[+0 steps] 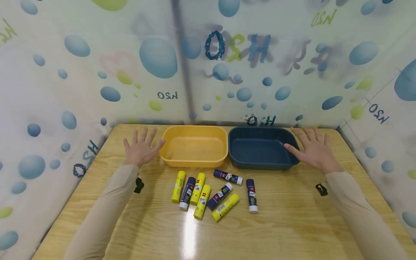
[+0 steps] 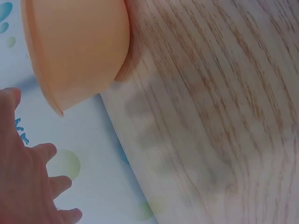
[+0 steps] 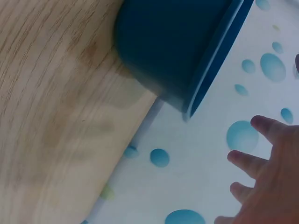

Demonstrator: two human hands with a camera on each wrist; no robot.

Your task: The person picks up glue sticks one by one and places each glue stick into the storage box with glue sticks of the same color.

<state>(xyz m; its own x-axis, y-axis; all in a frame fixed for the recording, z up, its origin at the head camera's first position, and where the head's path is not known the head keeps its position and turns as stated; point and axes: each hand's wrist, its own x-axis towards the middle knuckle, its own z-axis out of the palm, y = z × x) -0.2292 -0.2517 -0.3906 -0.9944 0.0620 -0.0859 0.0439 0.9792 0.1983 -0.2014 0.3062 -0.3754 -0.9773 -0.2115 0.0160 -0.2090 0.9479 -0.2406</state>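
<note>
My left hand [image 1: 140, 148], fingers spread and holding nothing, is beside the left end of the yellow tray [image 1: 195, 164]. On the other side, my right hand [image 1: 316, 151] is spread the same way at the right end of the dark blue tray [image 1: 263, 166]. In the left wrist view, a gap shows between the fingers [image 2: 58, 185] and the tray wall [image 2: 79, 46]. The right wrist view likewise shows the fingers [image 3: 247, 163] apart from the blue wall [image 3: 163, 51]. Several yellow glue sticks [image 1: 202, 202] and several navy ones [image 1: 251, 195] lie in front of the trays.
Both trays stand side by side at the far edge of the wooden table [image 1: 276, 231]. Behind them hangs a pale curtain [image 1: 201, 83] printed with blue and green drops, which also runs along both sides. A black band piece sits at each wrist.
</note>
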